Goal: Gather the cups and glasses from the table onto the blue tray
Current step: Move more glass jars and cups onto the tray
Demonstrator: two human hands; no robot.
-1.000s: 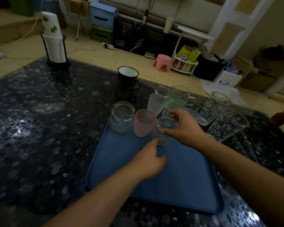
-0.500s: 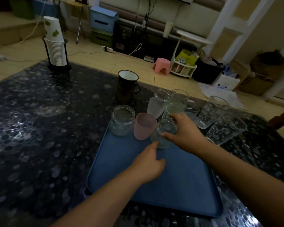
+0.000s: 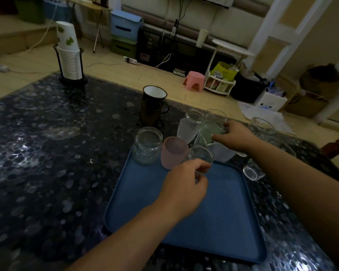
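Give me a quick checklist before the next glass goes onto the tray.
1. Tray has free space: ok, its near half is bare.
2. Jar, pink cup and small glass stand upright at the far edge: ok.
3. Left hand clear of the small glass: not ok, its fingers are at the glass.
4. Right hand has a firm hold on the green glass: cannot tell, the fingers touch its rim.
5. Glasses left on the table: not ok, the mug and several glasses remain off the tray.
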